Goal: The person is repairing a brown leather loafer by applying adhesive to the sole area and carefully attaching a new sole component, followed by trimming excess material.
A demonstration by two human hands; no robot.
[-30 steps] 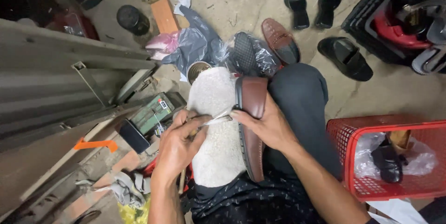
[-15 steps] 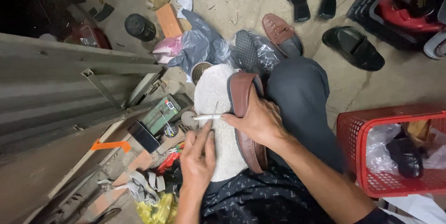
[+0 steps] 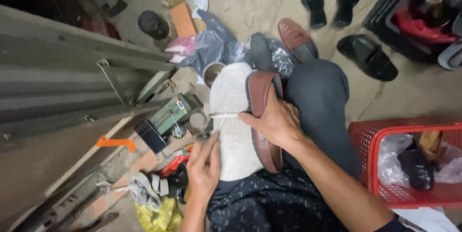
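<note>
Head view. We see a brown leather shoe [image 3: 263,116] lying on its side across the person's lap, sole edge turned toward a white cloth pad [image 3: 234,131] that covers the left thigh. The toe points away from the body and the heel sits near the waist.

The right hand [image 3: 276,121] is clenched over the middle of the shoe, its fingers wrapped across the upper and the thumb pressing toward the sole edge, so the shoe is pinned against the pad.

The left hand [image 3: 204,167] is closed in a pinch on a white thread [image 3: 222,119]. The thread runs from the fingertips up to the edge of the shoe, just beside the right thumb. We cannot tell whether a needle is held with it.

Around the work area: a small metal tin [image 3: 211,72] stands just beyond the pad. A second brown shoe [image 3: 296,37] lies on the concrete floor past the knee. A red plastic basket [image 3: 365,160] sits to the right and holds a dark shoe in a clear bag. A green box [image 3: 168,114] rests to the left among small tools.
</note>
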